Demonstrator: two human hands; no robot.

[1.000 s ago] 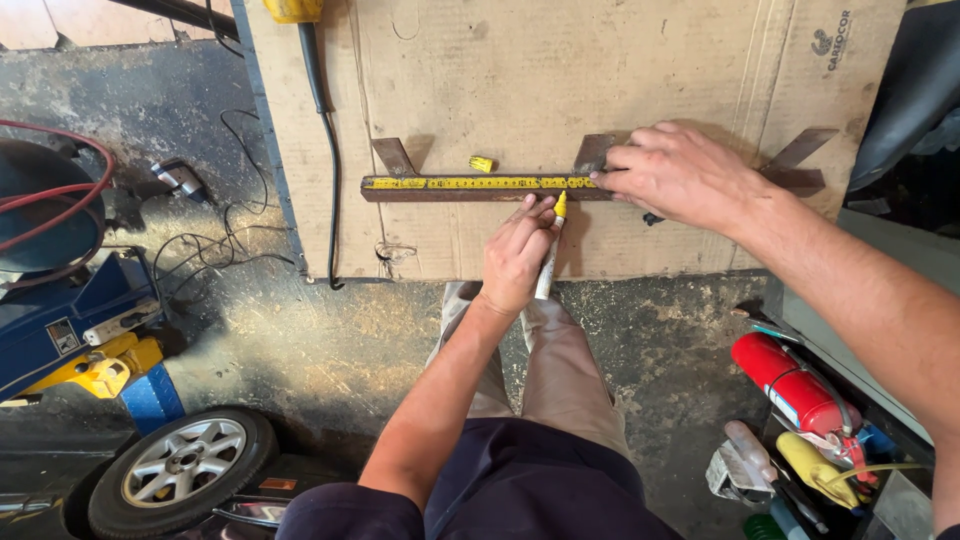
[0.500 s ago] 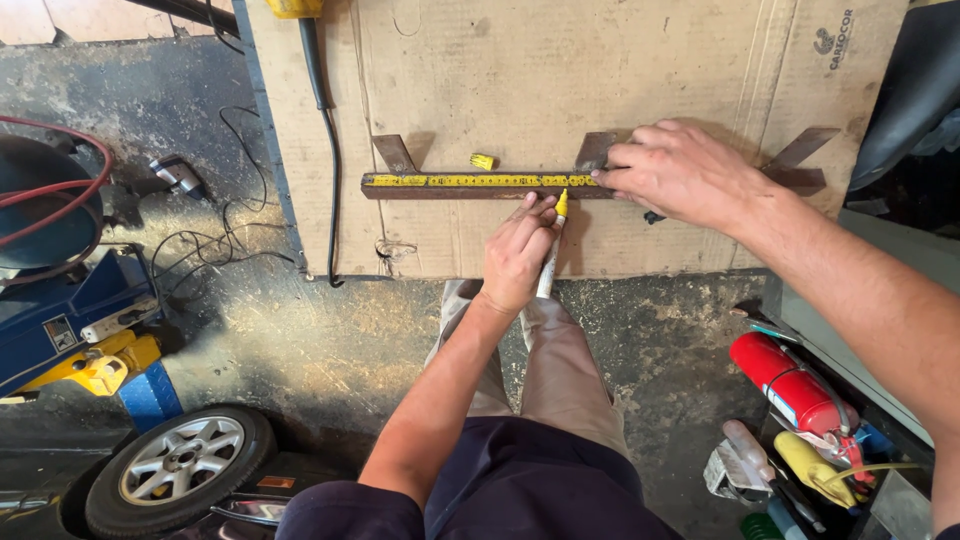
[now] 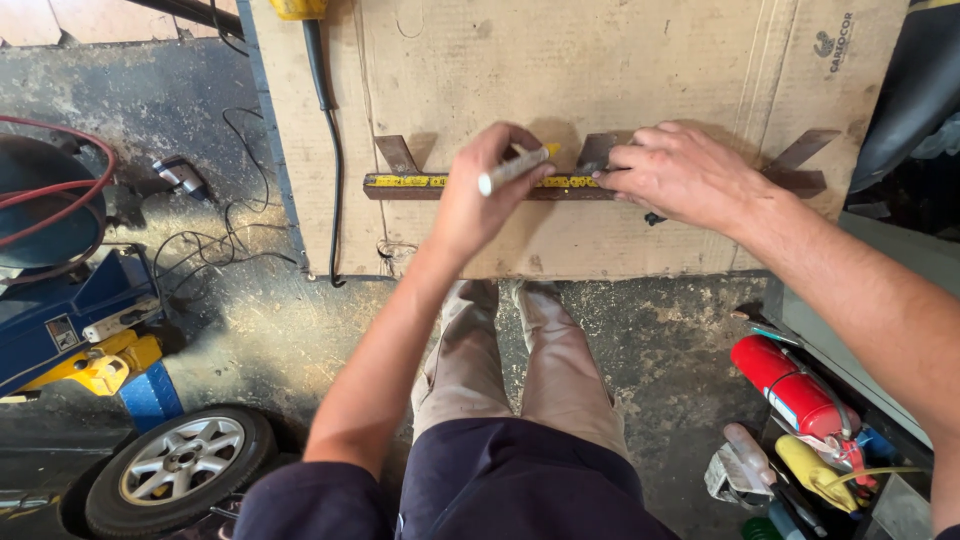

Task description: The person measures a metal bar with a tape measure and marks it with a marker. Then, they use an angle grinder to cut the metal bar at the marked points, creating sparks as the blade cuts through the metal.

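- The left hand [image 3: 478,200] is higher on the cardboard sheet [image 3: 640,90] than a second ago; then it sat below the metal bar [image 3: 470,187], now it lies over the bar and covers part of the yellow tape measure [image 3: 425,181].
- The white marker [image 3: 512,170] in that hand no longer points its tip down at the bar's lower edge; it now lies nearly level, lifted above the tape, tip toward the left.
- The small yellow piece above the bar, plain to see before, is now almost hidden behind the left hand's fingers [image 3: 515,140].
- The left forearm reaches further forward.
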